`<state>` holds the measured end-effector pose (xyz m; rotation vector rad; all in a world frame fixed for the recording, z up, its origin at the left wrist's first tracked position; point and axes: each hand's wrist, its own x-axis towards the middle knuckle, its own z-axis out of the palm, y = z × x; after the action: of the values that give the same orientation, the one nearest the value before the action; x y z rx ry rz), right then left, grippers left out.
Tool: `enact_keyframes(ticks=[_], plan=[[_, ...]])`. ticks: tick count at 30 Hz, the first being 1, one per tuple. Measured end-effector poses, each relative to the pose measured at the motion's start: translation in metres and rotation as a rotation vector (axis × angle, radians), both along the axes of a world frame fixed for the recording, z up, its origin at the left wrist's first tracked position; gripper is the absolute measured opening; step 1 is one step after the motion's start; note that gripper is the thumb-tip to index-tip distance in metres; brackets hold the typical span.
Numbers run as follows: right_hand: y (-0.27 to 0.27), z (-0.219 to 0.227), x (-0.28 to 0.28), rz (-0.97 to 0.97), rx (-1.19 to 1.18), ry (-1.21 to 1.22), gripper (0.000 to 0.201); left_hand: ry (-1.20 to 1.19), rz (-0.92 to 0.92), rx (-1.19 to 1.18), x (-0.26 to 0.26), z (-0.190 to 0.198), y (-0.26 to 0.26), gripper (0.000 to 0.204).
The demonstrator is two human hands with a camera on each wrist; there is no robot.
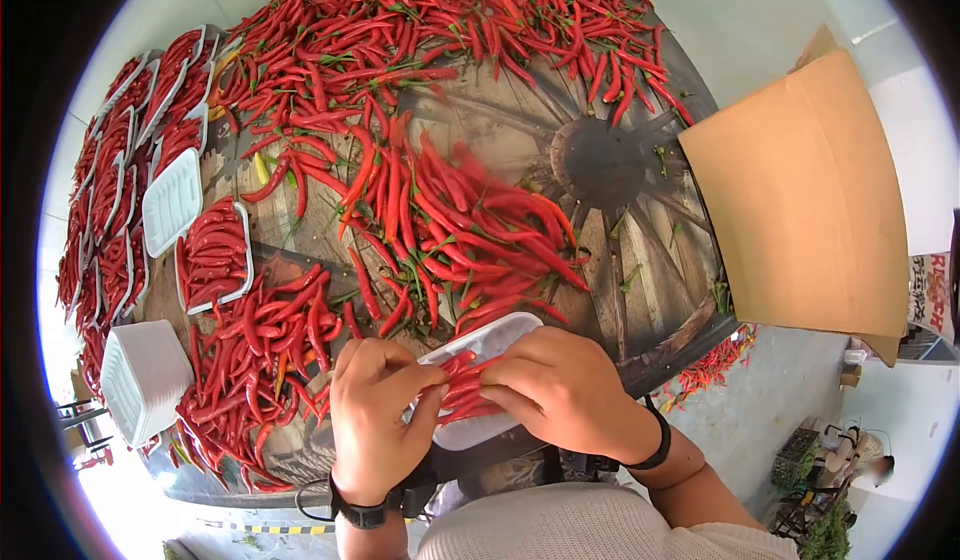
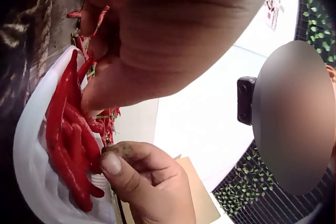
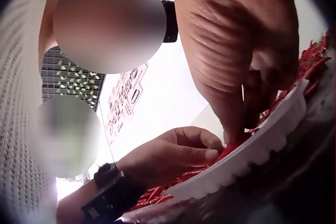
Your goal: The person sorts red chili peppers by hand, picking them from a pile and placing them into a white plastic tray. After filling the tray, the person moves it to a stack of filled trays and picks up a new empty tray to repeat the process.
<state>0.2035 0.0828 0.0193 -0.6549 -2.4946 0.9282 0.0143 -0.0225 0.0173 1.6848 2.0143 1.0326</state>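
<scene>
Filling seems the step: peppers (image 1: 462, 394) lie in the tray (image 1: 476, 433) at the table's (image 1: 598, 290) near edge, with the left hand (image 1: 382, 415) and right hand (image 1: 562, 392), 2 together, each pinching some. Next likely calls for settling them side by side before letting go.

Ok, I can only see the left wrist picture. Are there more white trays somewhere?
Observer: Yes, the head view shows a stack of white trays, left of a heap of loose red peppers.
Operator: Ooh, is any tray filled up already?
Observer: Yes, a pepper-filled tray sits just beyond that stack.
Operator: Anything shaped like a circle?
Observer: Yes, the wooden table has a dark round hub.
</scene>
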Motion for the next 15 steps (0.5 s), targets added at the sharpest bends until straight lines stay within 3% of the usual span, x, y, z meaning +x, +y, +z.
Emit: enact_keyframes(ticks=[4,6,8,12,15], plan=[[0.024,-0.004,0.001,-0.071,0.055,0.039,0.015,0.002,0.004,0.011,-0.001,-0.002,0.0,0.017],[0.039,0.0,0.003,-0.317,0.224,0.029,0.017,-0.03,0.013,0.037,0.0,0.0,0.0,0.017],[0.047,-0.001,0.004,-0.445,0.291,-0.041,0.021,-0.04,0.024,0.048,-0.001,0.0,0.0,0.017],[0.05,-0.007,0.011,-0.458,0.23,-0.173,0.024,-0.06,0.031,0.075,-0.002,0.0,-0.001,0.017],[0.049,-0.006,0.014,-0.462,0.195,-0.124,0.023,-0.093,0.029,0.084,-0.002,0.0,-0.001,0.018]])
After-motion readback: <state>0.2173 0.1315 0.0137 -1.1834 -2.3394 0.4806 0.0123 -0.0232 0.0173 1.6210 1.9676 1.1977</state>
